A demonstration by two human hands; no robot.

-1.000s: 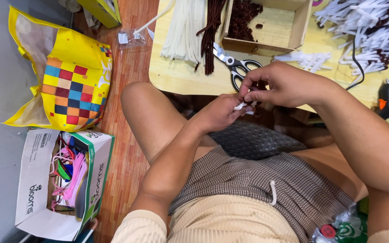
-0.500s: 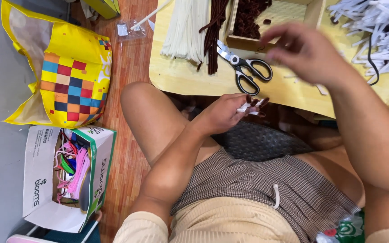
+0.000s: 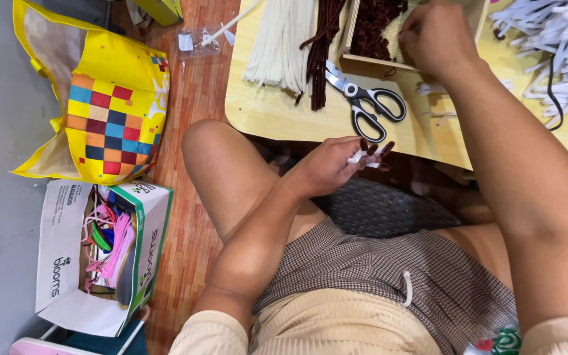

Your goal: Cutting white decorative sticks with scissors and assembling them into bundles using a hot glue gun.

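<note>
Scissors (image 3: 366,105) with black handles are lying on the pale wooden table (image 3: 264,115) in the head view, blades pointing up-left, just beside a bundle of cream pipe cleaners (image 3: 283,43) and a thin bundle of dark brown ones (image 3: 320,49). White strips (image 3: 560,46) are piling up at the table's right end. On the floor at the left, a yellow bag with coloured squares (image 3: 110,108) is standing above an open cardboard box (image 3: 100,256) holding pink and green strands.

Below the table edge, over the knees, the left hand (image 3: 327,167) is pinching a small piece made of white and dark brown pipe cleaner bits (image 3: 371,153); short brown tips are sticking up between the fingertips, with white stems underneath. The right hand (image 3: 438,36) is reaching into a shallow wooden box (image 3: 379,62) of dark brown pieces (image 3: 373,26), fingers curled down among them; whether it is gripping any cannot be told. The right forearm is crossing the table's front edge and hiding part of it.
</note>
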